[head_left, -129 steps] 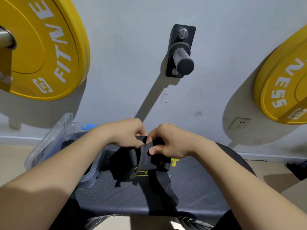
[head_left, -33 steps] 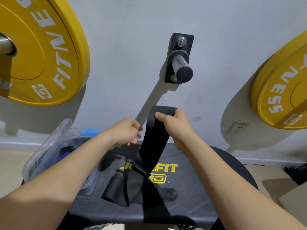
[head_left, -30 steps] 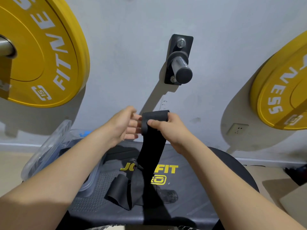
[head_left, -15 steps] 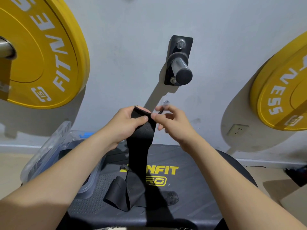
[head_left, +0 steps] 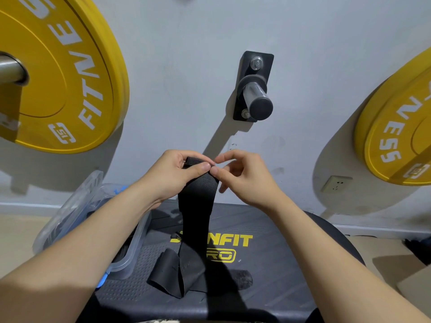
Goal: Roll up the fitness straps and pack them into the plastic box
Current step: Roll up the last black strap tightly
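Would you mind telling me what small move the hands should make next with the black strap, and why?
Probably turn the top end over on itself, tightening the roll. The left hand pinches the black strap's top, where only a small fold has begun; the right hand's fingertips sit beside it, and the rest hangs unrolled down to the bench.

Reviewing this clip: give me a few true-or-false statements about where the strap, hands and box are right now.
1. The left hand grips the strap's top end. True.
2. The strap's lower end lies inside the plastic box. False: it lies crumpled on the black pad, beside the box.
3. The plastic box sits to the left of the strap. True.
4. The wall peg carries a yellow plate. False: it is bare.
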Motion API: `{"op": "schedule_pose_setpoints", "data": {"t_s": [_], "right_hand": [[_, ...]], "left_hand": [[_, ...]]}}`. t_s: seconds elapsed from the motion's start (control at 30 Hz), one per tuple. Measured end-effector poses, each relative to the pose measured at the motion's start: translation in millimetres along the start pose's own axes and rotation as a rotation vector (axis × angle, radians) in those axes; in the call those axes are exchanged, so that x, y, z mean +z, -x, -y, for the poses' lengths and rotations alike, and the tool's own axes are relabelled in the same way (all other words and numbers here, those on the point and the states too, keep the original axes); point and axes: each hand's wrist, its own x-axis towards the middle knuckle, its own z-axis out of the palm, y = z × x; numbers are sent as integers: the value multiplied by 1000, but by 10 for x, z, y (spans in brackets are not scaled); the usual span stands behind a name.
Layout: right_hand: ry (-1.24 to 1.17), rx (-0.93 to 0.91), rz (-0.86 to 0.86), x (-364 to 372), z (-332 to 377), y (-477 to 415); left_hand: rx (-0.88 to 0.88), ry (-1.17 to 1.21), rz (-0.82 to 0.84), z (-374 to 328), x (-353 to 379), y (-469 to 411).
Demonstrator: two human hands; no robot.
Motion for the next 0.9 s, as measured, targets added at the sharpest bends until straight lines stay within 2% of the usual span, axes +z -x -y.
{"op": "schedule_pose_setpoints", "data": {"t_s": [0.2, 0.3, 0.4, 0.53, 0.63, 0.9], "right_hand": [[26, -118, -143, 49, 40, -43], [142, -196, -167, 65, 32, -50], [164, -137, -34, 5, 17, -29], [-7, 8, 109, -123, -2, 14], [96, -1, 183, -133, 14, 38], [354, -238, -65, -59, 57, 31]], "left_hand": [[-26, 167, -66, -43, 5, -9], [-27, 166, -80, -36, 6, -13], [-12, 71, -28, 9, -41, 10], [-8, 62, 147, 8, -98, 46], [-19, 33, 133, -1, -84, 45], [-115, 148, 16, 18, -3, -17]]}}
